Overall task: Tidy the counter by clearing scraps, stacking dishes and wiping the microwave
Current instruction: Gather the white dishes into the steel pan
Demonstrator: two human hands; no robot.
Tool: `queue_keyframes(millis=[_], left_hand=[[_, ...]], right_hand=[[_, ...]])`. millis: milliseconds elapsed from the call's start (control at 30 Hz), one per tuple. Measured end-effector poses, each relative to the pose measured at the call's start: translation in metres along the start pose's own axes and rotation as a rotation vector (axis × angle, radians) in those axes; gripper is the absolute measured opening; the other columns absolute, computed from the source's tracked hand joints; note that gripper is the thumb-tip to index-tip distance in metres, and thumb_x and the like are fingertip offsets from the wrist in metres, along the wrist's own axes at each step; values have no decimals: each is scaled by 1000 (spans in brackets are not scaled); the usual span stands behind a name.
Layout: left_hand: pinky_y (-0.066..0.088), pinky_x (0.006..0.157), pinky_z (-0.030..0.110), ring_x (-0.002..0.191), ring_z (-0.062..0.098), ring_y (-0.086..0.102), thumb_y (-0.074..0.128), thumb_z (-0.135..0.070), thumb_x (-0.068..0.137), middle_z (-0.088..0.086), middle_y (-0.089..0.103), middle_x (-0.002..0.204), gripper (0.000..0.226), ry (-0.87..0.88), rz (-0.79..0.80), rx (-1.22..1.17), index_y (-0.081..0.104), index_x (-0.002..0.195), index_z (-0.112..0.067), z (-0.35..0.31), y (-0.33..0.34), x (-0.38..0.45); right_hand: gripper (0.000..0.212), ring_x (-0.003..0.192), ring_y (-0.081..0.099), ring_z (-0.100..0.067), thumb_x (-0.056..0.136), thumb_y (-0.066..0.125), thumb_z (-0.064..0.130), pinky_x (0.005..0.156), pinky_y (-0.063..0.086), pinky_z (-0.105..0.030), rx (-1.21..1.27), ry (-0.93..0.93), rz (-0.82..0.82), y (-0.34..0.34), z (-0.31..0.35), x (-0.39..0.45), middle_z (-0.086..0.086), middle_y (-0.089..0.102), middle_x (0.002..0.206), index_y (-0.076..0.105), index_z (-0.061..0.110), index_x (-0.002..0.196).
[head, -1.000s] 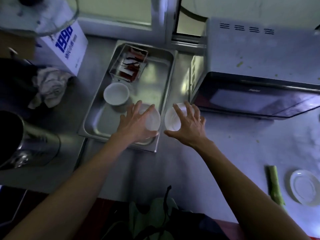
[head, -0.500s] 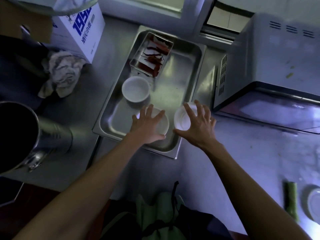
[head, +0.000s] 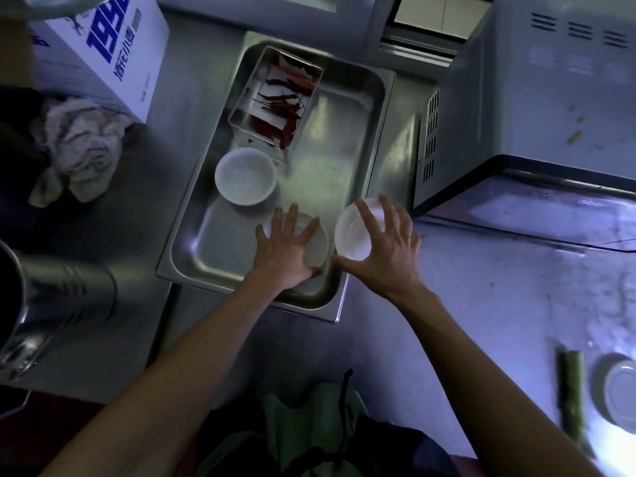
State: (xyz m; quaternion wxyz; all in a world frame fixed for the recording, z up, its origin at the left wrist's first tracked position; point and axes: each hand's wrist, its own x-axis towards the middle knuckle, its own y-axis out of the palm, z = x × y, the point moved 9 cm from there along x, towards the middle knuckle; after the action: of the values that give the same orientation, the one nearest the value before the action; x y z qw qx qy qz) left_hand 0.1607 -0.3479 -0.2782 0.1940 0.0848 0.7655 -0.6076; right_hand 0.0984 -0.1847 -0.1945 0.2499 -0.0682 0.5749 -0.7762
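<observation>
The left hand [head: 287, 251] steadies a tray bowl [head: 315, 242] while the right hand [head: 382, 247] clasps a white bowl [head: 352, 234], likely for stacking.

Stainless desk [head: 192, 108], dimly lit, with a paler section [head: 481, 304] at right. Directly on it: steel tray [head: 358, 139] at centre; microwave [head: 537, 108] just right of tray; white carton with blue print [head: 103, 53] at far left; crumpled cloth [head: 81, 149] touching carton's near edge; steel pot [head: 58, 301] at left edge; green stalk [head: 573, 397] beside white dish [head: 619, 390] at near right.
</observation>
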Motion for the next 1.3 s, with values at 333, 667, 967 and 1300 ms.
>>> queue_keyframes(millis=[333,667,967,1300], left_hand=[[19,116,62,152,30,1,45,-65,92,7,1,166,84,-120,-83,-128,3,156,-30,49,-17,-39],[32,114,49,147,26,26,42,-36,102,4,34,158,55,-202,-172,-239,31,152,-17,89,-35,-78],[36,111,47,142,27,32,50,-28,97,6,38,155,53,-203,-216,-247,41,147,-17,101,-25,-85],[39,108,52,142,30,32,56,-27,93,9,37,155,54,-184,-248,-284,46,145,-16,106,-22,-93]], right_hand=[[111,149,4,-33,65,61,81,111,23,-62,104,-120,6,3,53,13,-2,3,165,13,39,156],[108,150,1,-35,69,67,76,114,19,-64,44,-173,140,66,98,27,0,0,166,15,39,155],[108,150,-2,-37,69,65,77,113,18,-66,-102,-148,240,119,104,35,-1,-3,165,10,39,155],[111,148,-25,-39,76,58,78,115,-2,-70,-162,-160,327,137,105,32,-4,-24,164,-6,36,156]])
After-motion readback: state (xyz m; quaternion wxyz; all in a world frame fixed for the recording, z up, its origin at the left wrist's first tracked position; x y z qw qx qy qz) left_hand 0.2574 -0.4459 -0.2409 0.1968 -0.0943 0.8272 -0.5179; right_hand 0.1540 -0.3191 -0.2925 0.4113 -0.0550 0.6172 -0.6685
